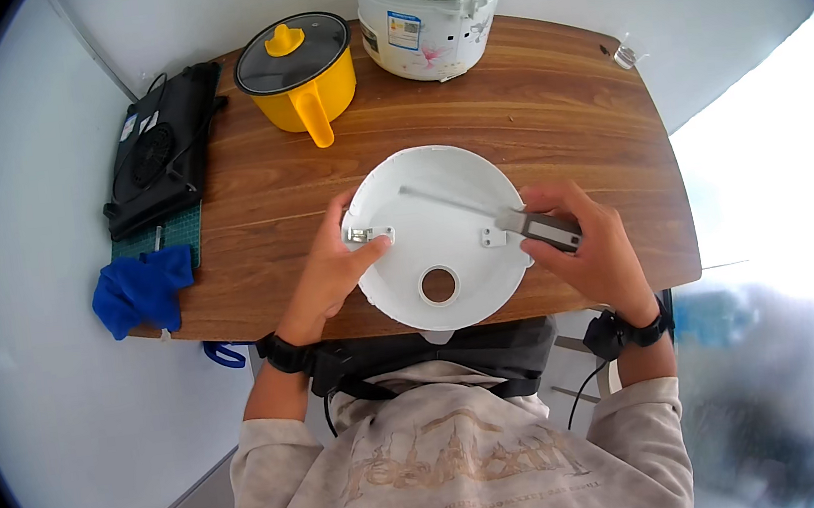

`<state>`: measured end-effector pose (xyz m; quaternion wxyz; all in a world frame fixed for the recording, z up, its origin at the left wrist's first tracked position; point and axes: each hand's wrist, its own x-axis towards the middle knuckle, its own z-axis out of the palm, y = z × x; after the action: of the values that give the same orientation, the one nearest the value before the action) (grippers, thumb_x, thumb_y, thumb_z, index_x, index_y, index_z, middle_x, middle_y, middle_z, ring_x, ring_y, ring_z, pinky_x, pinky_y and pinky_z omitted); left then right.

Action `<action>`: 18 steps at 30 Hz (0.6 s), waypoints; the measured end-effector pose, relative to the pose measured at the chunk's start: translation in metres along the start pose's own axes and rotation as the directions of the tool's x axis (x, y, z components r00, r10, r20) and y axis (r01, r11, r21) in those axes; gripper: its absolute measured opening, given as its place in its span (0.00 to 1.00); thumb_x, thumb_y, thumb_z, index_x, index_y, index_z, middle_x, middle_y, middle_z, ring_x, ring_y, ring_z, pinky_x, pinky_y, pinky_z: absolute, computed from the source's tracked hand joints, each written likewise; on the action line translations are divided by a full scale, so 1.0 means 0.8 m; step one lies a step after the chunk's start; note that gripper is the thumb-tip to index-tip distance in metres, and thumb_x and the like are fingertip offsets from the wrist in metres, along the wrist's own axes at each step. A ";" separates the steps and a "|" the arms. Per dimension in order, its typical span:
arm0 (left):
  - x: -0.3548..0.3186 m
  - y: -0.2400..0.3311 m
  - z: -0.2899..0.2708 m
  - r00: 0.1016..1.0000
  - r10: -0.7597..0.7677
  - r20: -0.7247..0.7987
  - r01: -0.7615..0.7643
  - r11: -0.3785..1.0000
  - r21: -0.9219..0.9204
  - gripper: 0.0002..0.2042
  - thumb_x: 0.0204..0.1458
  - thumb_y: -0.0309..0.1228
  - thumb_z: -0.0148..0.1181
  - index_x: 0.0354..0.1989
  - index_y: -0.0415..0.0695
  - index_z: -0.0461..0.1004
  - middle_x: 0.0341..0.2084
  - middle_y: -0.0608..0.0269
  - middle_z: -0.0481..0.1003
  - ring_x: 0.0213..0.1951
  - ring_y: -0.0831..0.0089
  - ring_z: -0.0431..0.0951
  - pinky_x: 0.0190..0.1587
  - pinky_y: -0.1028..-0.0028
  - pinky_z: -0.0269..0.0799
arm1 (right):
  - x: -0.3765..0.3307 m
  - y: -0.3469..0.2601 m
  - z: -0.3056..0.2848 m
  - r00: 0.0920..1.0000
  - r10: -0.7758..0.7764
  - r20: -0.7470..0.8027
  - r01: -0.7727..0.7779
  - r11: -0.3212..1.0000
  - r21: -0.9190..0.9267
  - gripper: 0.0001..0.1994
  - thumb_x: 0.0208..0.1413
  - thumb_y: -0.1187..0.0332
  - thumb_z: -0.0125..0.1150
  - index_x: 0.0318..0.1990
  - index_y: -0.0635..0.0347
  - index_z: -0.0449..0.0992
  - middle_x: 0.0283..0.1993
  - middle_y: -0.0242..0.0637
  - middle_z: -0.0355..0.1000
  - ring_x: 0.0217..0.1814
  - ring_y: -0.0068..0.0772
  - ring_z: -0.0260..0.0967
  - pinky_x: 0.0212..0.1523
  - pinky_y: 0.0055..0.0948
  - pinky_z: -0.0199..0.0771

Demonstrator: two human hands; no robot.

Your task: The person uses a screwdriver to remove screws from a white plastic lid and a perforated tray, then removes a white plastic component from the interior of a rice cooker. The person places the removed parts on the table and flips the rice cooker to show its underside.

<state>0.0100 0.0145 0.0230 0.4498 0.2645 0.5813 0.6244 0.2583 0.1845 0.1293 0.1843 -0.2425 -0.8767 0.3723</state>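
Note:
A round white plastic lid-like shell (433, 176), hollow side up, lies at the table's near edge. Low in it is a round hole, and the table's brown shows through. My left hand (334, 272) grips the left rim, its thumb pressing beside a small metal-and-white bracket (359, 234). A second small white bracket (492, 236) sits inside the shell on the right. In my right hand (591, 238) is a screwdriver (550, 230) with a grey handle, fingers wrapped round it. Its shaft slants up and left over the shell, the tip apart from both brackets.
Behind the shell stand a yellow pot (318, 93) with a glass lid and a white rice cooker (431, 25). At the left lie a black fan-like device (159, 152), a green cutting mat (185, 229) and a blue cloth (142, 289). A small clear item (624, 56) is at far right.

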 end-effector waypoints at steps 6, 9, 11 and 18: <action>0.007 -0.013 0.009 1.000 0.000 0.027 -0.001 1.000 0.018 0.38 0.51 0.26 0.70 0.69 0.38 0.55 0.59 0.51 0.68 0.61 0.65 0.70 0.63 0.65 0.70 | 0.019 -0.010 -0.001 0.997 -0.059 0.057 0.060 0.998 -0.016 0.13 0.51 0.69 0.72 0.43 0.59 0.78 0.32 0.39 0.79 0.27 0.33 0.74 0.33 0.27 0.75; 0.009 -0.019 0.008 1.000 0.005 0.026 -0.005 1.000 0.028 0.38 0.51 0.26 0.70 0.69 0.38 0.55 0.59 0.51 0.68 0.61 0.65 0.71 0.63 0.65 0.70 | 0.024 -0.010 0.000 0.995 -0.053 0.082 0.055 0.998 -0.022 0.11 0.51 0.70 0.72 0.42 0.59 0.79 0.31 0.39 0.78 0.24 0.31 0.70 0.30 0.26 0.73; 0.010 -0.021 0.007 1.000 0.020 0.024 -0.021 0.999 0.049 0.38 0.51 0.26 0.70 0.69 0.38 0.55 0.59 0.51 0.68 0.60 0.65 0.71 0.62 0.65 0.71 | 0.024 -0.007 0.002 0.994 -0.061 0.087 0.061 0.998 -0.005 0.11 0.51 0.70 0.71 0.42 0.59 0.79 0.30 0.38 0.78 0.23 0.29 0.68 0.28 0.26 0.71; 0.012 -0.028 0.003 1.000 0.016 0.023 -0.018 0.996 0.092 0.37 0.52 0.25 0.69 0.69 0.39 0.56 0.59 0.50 0.69 0.60 0.65 0.71 0.62 0.64 0.71 | 0.028 -0.002 0.003 0.989 -0.068 0.131 0.068 0.998 0.003 0.11 0.51 0.71 0.72 0.42 0.58 0.80 0.31 0.38 0.80 0.22 0.26 0.67 0.26 0.24 0.70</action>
<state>0.0132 0.0226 0.0003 0.4382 0.2970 0.6022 0.5976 0.2388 0.1947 0.1320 0.1387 -0.1876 -0.8950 0.3802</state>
